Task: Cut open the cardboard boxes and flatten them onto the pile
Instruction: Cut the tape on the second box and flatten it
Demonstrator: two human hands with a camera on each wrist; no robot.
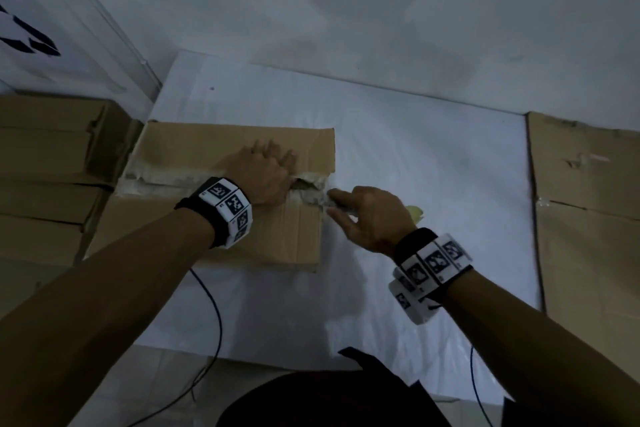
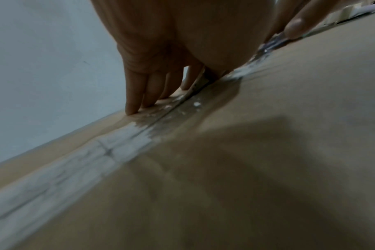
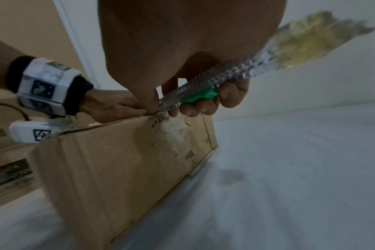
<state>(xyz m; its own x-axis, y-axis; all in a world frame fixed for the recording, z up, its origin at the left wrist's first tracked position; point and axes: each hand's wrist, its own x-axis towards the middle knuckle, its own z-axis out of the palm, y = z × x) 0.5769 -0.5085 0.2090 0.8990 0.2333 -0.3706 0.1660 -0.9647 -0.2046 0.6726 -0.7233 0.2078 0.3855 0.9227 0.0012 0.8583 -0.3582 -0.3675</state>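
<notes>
A brown cardboard box (image 1: 194,149) lies on a white sheet (image 1: 415,149), and a worn taped seam (image 2: 96,152) runs along its top. My left hand (image 1: 263,166) rests on the top beside the seam, its straight fingers (image 2: 137,94) pressing the far flap. My right hand (image 1: 367,215) grips a utility knife (image 3: 206,89) with a clear ridged handle and a green slider. The knife's front end meets the seam at the box's right edge (image 3: 158,115), where the tape is torn. The blade itself is hidden.
Stacked cardboard boxes (image 1: 45,156) stand at the left against a wall. A flattened cardboard pile (image 1: 585,218) lies at the right edge of the sheet. A thin cable (image 1: 214,315) trails across the near sheet. A yellowish bit (image 1: 415,211) shows behind my right hand.
</notes>
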